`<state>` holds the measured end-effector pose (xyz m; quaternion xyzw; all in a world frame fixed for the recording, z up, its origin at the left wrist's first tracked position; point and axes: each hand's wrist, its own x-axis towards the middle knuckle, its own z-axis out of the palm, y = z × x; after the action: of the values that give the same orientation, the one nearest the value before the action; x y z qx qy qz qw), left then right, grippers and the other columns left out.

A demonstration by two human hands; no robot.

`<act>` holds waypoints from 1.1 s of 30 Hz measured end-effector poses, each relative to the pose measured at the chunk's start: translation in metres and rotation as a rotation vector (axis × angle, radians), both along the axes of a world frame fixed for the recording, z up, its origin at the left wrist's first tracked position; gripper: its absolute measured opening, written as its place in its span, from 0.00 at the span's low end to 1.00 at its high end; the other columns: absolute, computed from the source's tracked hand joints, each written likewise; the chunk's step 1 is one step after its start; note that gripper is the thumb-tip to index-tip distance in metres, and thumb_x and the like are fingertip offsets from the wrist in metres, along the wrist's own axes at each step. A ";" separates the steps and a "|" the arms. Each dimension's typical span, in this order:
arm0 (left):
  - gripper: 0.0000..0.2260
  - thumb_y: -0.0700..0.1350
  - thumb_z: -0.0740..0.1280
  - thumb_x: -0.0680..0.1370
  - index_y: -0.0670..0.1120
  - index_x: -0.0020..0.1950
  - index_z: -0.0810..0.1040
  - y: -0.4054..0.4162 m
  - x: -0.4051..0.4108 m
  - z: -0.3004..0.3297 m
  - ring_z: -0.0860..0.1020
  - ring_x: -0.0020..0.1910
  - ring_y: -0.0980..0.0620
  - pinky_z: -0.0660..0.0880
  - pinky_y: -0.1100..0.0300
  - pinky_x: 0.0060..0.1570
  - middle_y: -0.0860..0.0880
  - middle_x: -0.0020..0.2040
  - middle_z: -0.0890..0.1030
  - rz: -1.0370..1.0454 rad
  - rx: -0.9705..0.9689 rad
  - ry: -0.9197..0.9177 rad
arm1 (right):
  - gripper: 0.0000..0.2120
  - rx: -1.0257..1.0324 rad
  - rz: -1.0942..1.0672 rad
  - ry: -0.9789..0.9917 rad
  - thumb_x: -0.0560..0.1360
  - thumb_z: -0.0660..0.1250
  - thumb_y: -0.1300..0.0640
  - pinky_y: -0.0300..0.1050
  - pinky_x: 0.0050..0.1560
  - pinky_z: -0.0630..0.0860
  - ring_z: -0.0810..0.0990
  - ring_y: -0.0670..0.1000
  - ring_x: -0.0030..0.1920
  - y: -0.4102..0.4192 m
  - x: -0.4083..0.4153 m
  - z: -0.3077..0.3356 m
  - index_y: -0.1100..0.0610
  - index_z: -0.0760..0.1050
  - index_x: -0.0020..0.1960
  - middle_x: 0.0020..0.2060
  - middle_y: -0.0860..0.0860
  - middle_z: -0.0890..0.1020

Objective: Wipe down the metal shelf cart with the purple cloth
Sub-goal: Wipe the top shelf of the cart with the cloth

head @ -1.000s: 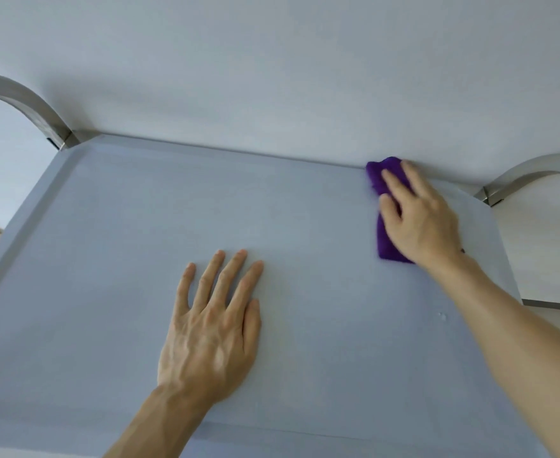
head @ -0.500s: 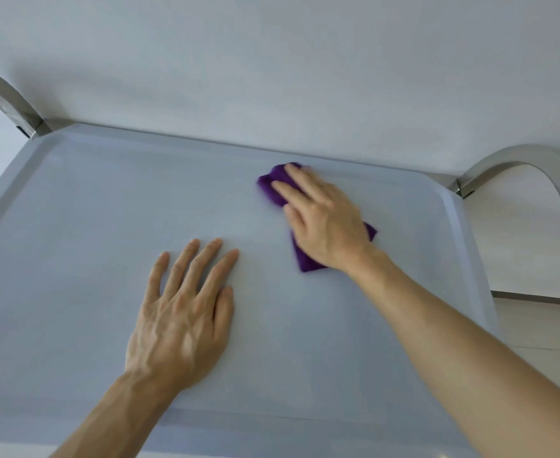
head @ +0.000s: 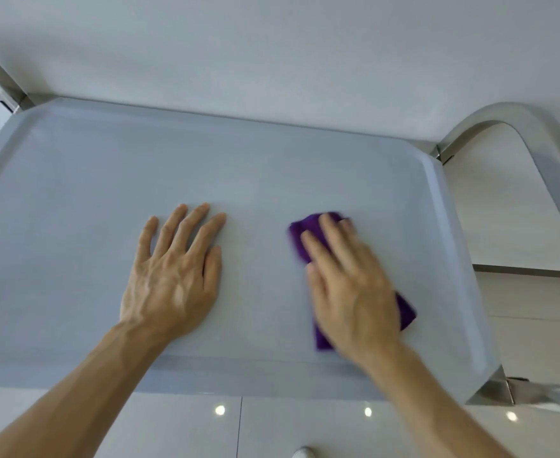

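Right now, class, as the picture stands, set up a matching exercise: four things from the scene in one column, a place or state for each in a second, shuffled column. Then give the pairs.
Things
1. left hand
2. right hand
3. folded purple cloth
4. curved metal handle

Places or states
A. at the tray's far right corner
B. flat on bare grey tray, fingers spread
C. pressing down on fabric, blurred
D. pinned beneath a palm

Pairs: 1-B, 2-C, 3-D, 4-A
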<state>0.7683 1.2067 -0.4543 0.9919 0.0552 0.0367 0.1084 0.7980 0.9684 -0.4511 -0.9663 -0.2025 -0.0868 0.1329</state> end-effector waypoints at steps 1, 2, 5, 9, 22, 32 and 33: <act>0.22 0.52 0.50 0.81 0.54 0.75 0.64 0.000 0.000 0.000 0.59 0.77 0.49 0.52 0.44 0.75 0.52 0.76 0.65 -0.002 -0.002 0.000 | 0.21 0.018 0.079 0.024 0.81 0.55 0.51 0.55 0.71 0.66 0.64 0.57 0.76 0.013 -0.022 0.000 0.53 0.72 0.72 0.75 0.53 0.67; 0.22 0.52 0.50 0.81 0.54 0.75 0.63 0.001 0.000 -0.001 0.58 0.77 0.49 0.52 0.44 0.75 0.52 0.76 0.64 -0.006 -0.001 0.002 | 0.20 0.029 0.169 0.052 0.81 0.56 0.51 0.55 0.71 0.65 0.62 0.55 0.77 0.024 -0.044 0.000 0.52 0.71 0.72 0.76 0.51 0.66; 0.22 0.53 0.48 0.82 0.55 0.76 0.61 0.002 -0.001 -0.001 0.56 0.77 0.50 0.50 0.45 0.76 0.53 0.77 0.63 -0.015 -0.011 0.005 | 0.20 0.030 0.448 0.103 0.80 0.58 0.52 0.53 0.72 0.64 0.59 0.52 0.78 0.031 -0.088 0.001 0.48 0.71 0.71 0.77 0.48 0.64; 0.22 0.52 0.49 0.81 0.55 0.75 0.64 0.001 -0.001 0.001 0.59 0.76 0.49 0.52 0.45 0.75 0.53 0.76 0.65 -0.018 -0.038 -0.030 | 0.19 -0.007 0.452 0.086 0.81 0.59 0.54 0.50 0.72 0.65 0.60 0.48 0.77 -0.025 -0.079 0.004 0.48 0.71 0.71 0.76 0.47 0.64; 0.21 0.48 0.58 0.75 0.46 0.68 0.74 -0.102 0.022 0.016 0.65 0.71 0.34 0.58 0.35 0.70 0.42 0.69 0.72 -0.186 -0.075 0.020 | 0.21 -0.112 -0.235 0.036 0.82 0.54 0.53 0.57 0.71 0.67 0.62 0.56 0.77 -0.096 -0.040 0.003 0.54 0.69 0.73 0.76 0.52 0.65; 0.22 0.53 0.51 0.81 0.54 0.74 0.65 -0.127 0.032 -0.002 0.57 0.75 0.34 0.50 0.31 0.71 0.46 0.74 0.65 -0.187 0.052 0.044 | 0.21 -0.090 -0.054 0.017 0.82 0.56 0.54 0.62 0.70 0.65 0.61 0.55 0.77 -0.127 -0.011 0.000 0.51 0.69 0.74 0.76 0.50 0.65; 0.22 0.52 0.51 0.80 0.54 0.74 0.65 -0.130 0.035 -0.001 0.56 0.75 0.34 0.50 0.31 0.71 0.46 0.75 0.65 -0.180 0.051 0.047 | 0.21 -0.107 -0.154 0.006 0.82 0.55 0.54 0.62 0.70 0.65 0.63 0.56 0.76 -0.126 0.010 0.001 0.53 0.70 0.73 0.75 0.52 0.67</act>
<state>0.8029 1.0765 -0.4555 0.9959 -0.0325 0.0049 0.0844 0.8082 0.8422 -0.4500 -0.9850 -0.1314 -0.0830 0.0748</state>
